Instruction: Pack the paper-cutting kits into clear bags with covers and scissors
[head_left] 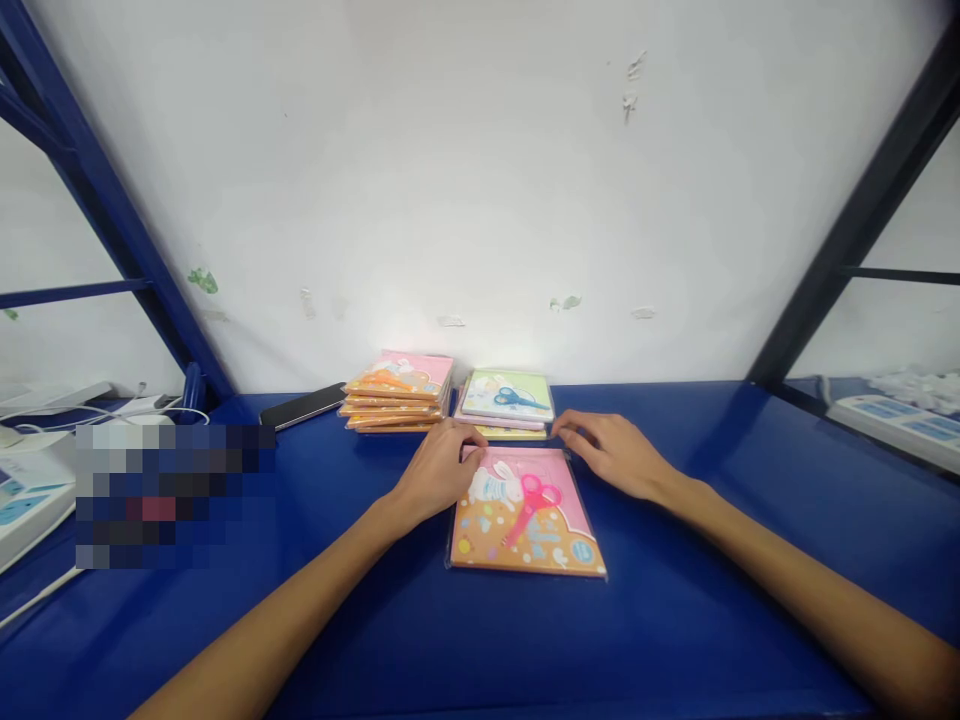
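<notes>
A flat pack with pink scissors and a rabbit picture (525,520) lies on the blue table (675,620) in front of me. My left hand (439,470) pinches its far left corner, fingers curled. My right hand (611,450) pinches its far right corner, fingers bent. Behind the pack stand two stacks of similar packs: a taller orange and pink stack (397,392) on the left and a lower stack topped by a green pack with blue scissors (508,400) on the right.
A dark phone (304,406) lies left of the stacks. White devices and cables (45,440) sit at the far left, another white device (892,420) at the far right. Blue and black shelf posts (112,230) slant up both sides before a white wall.
</notes>
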